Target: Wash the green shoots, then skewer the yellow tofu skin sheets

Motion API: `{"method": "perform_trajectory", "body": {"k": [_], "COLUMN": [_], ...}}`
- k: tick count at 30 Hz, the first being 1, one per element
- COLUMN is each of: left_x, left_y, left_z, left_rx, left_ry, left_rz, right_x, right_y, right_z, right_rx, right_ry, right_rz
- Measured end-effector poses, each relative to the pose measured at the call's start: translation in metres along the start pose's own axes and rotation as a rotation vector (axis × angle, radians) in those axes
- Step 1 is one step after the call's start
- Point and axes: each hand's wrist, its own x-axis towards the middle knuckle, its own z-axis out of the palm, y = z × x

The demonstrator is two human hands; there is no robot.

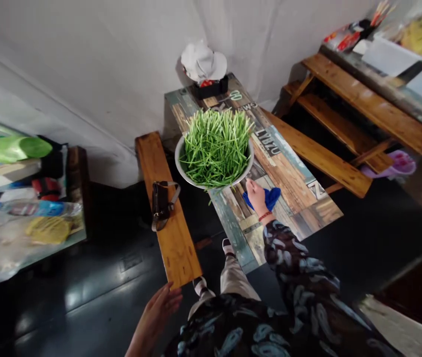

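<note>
A round metal bowl [182, 168] stands on the patterned table, heaped with long green stalks [214, 148] that look like garlic chives. My right hand [257, 195] is curled closed just below the bowl's near right rim. A crumpled blue cloth [271, 198] shows on both sides of that hand, on the tabletop. Whether its fingers grip the cloth, the rim or something small is hidden. Low in the view, my left hand [159, 308] hangs free with its fingers stretched out, near the end of a wooden bench and holding nothing.
A small dark bag [161, 206] with a strap lies on the left bench [176, 248]. White caps [201, 62] sit over a black box at the table's far end. More benches [318, 153] stand right. The left side table holds plastic bags and a bottle [21, 207].
</note>
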Motion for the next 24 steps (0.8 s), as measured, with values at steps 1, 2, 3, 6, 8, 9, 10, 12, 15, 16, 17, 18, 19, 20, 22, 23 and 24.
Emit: {"method": "perform_trajectory", "body": {"k": [1, 2, 3, 6, 8, 9, 10, 12, 15, 16, 17, 18, 19, 20, 22, 23, 24], "left_x": [0.002, 0.004, 0.005, 0.007, 0.004, 0.001, -0.004, -0.013, -0.014, -0.011, -0.009, -0.007, -0.006, -0.007, -0.01, -0.013, -0.016], "left_y": [0.002, 0.003, 0.005, 0.015, 0.019, 0.018, 0.016, 0.008, 0.0, -0.001, -0.001, -0.003, -0.005, -0.008, -0.016, -0.02, -0.024], "left_z": [0.009, 0.015, 0.019, 0.026, 0.031, 0.036, 0.041, 0.052, 0.061, 0.06, 0.058, 0.056, 0.054, 0.052, 0.047, 0.043, 0.036], "left_rx": [0.011, 0.021, 0.031, 0.059, 0.075, 0.093, 0.114, 0.207, 0.101, 0.06, 0.028, 0.001, -0.019, -0.034, -0.059, -0.072, -0.086], "left_ry": [0.005, 0.016, 0.033, 0.08, 0.11, 0.111, 0.122, -0.007, -0.022, -0.016, -0.017, -0.024, -0.04, -0.061, -0.109, -0.128, -0.139], "left_rz": [-0.012, -0.019, -0.025, -0.022, -0.017, -0.014, -0.024, -0.031, -0.008, 0.017, 0.033, 0.052, 0.07, 0.086, 0.12, 0.139, 0.159], "right_x": [0.001, -0.002, -0.007, -0.059, -0.127, -0.169, -0.212, -0.282, -0.289, -0.264, -0.233, -0.199, -0.168, -0.141, -0.107, -0.1, -0.1], "right_y": [0.011, 0.019, 0.024, 0.024, 0.017, 0.015, 0.015, 0.031, 0.077, 0.086, 0.088, 0.083, 0.073, 0.062, 0.04, 0.032, 0.026], "right_z": [-0.005, -0.007, -0.007, 0.008, 0.021, 0.024, 0.022, 0.003, -0.044, -0.056, -0.065, -0.072, -0.075, -0.077, -0.072, -0.065, -0.057], "right_rx": [-0.071, -0.155, -0.251, -0.462, -0.402, -0.336, -0.258, -0.11, 0.01, -0.026, -0.102, -0.177, -0.238, -0.28, -0.364, -0.395, -0.419], "right_ry": [0.018, 0.006, -0.033, -0.269, -0.413, -0.46, -0.479, -0.467, -0.414, -0.405, -0.316, -0.267, -0.249, -0.263, -0.291, -0.298, -0.308], "right_rz": [0.047, 0.081, 0.092, -0.063, -0.212, -0.241, -0.228, -0.13, 0.102, 0.172, 0.238, 0.274, 0.277, 0.246, 0.206, 0.2, 0.192]}}
